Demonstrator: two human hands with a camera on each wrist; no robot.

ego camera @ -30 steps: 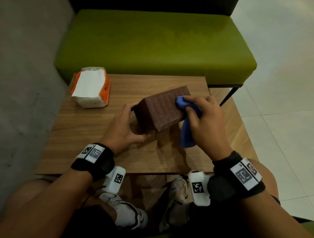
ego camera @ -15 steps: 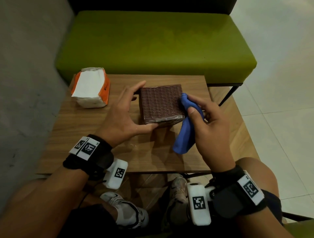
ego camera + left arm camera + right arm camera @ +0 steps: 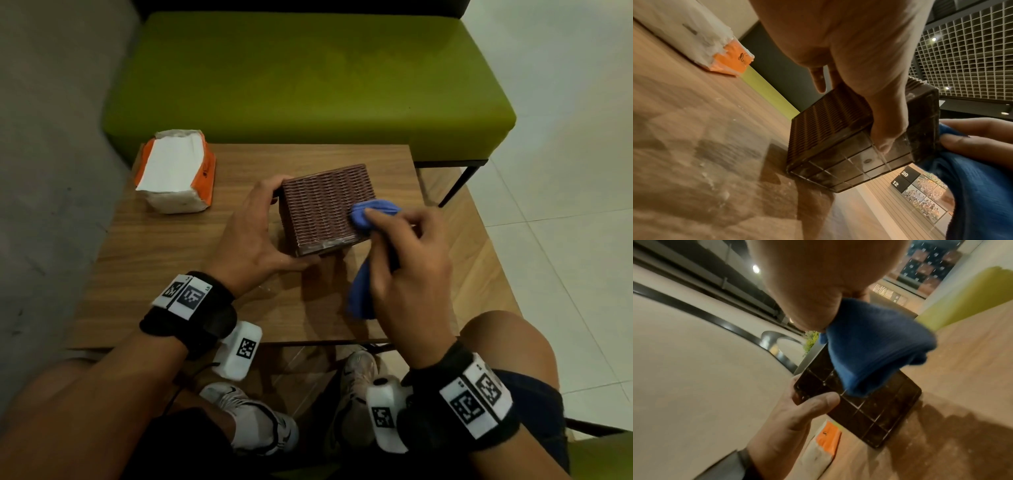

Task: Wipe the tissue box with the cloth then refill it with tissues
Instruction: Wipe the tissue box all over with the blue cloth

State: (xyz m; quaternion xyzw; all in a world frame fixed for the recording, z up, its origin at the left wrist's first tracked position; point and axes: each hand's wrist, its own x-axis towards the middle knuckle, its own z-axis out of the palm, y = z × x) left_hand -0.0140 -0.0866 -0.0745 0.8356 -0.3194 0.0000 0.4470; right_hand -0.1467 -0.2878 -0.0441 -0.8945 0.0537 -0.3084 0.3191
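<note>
Since the earlier frame, the cloth has been brought from the box's edge onto its woven face, pinched in the right hand. The box is gripped by the left hand, tilted on the table; the tissues lie well apart.

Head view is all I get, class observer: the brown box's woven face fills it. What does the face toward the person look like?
Observer: In the left wrist view that face of the tissue box is smooth and dark, scored into a grid of squares.
Operator: Where does the thumb of the left hand sit?
Observer: The left hand presses its thumb on that gridded face near the upper edge, fingers curled over the far side.
Operator: Is the box flat on the table?
Observer: No; it is tilted, one lower edge on the table.
Operator: And the cloth's loose end?
Observer: In the right wrist view the cloth, pinched by the right hand, hangs in front of the gridded face.
</note>
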